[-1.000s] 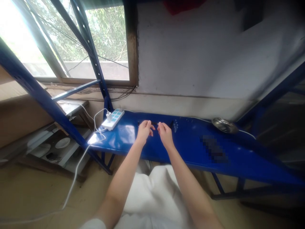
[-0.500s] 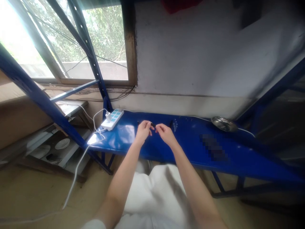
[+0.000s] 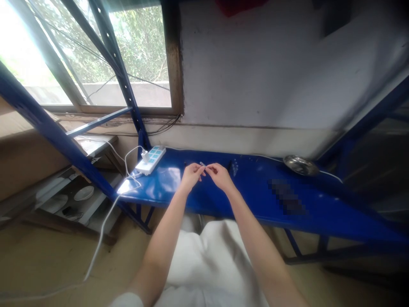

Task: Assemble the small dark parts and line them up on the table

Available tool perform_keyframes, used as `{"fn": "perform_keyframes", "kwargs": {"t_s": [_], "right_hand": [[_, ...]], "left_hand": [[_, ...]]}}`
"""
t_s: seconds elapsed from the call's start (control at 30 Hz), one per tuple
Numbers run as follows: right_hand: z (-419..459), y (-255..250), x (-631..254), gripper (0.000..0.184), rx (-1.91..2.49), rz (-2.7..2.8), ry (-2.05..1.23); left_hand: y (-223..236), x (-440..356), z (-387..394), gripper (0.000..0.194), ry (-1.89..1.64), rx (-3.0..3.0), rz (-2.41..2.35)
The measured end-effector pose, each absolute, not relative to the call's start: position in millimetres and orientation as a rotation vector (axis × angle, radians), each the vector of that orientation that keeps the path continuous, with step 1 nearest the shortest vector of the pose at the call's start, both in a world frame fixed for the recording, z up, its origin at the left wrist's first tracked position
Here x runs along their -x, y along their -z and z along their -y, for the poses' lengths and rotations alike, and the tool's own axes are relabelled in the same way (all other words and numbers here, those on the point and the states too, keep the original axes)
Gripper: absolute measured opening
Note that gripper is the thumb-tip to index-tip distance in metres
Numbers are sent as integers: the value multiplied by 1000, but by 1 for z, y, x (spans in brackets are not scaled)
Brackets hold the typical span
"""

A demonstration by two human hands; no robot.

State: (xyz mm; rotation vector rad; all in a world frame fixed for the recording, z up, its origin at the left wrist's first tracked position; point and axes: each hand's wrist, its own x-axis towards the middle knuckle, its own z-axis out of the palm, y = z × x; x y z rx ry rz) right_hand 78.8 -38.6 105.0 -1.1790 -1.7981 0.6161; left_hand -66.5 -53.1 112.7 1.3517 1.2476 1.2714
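Observation:
My left hand (image 3: 191, 177) and my right hand (image 3: 220, 175) meet fingertip to fingertip over the blue table (image 3: 211, 196). Both are closed in a pinch. A small clear piece (image 3: 202, 163) pokes up at the left fingertips; its exact kind is too small to tell. What the right fingertips pinch is hidden. Just right of my right hand lies a cluster of small clear pieces (image 3: 235, 167), with a thin black object (image 3: 229, 165) beside it.
On the table's left end rests a white power strip (image 3: 151, 160) with a plug and white cable. Toward the right are a shiny metal lamp-like object (image 3: 300, 165) and a blurred-out dark item (image 3: 286, 196). A blue upright post (image 3: 119, 72) stands by the window.
My hands have come closer, their fingertips now meeting. A dark thing showed between them before; now a small clear piece shows at the left fingertips.

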Motion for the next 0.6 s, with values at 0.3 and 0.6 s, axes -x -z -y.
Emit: {"fn": "perform_keyframes", "kwargs": {"t_s": [0.3, 0.6], "right_hand": [[39, -112, -70, 24, 1158, 1984, -789], [23, -82, -99, 26, 1509, 1697, -586]], "left_hand": [[-108, 72, 50, 21, -1208, -1451, -1137], [-63, 83, 30, 13, -1538, -1046, -1390]]}}
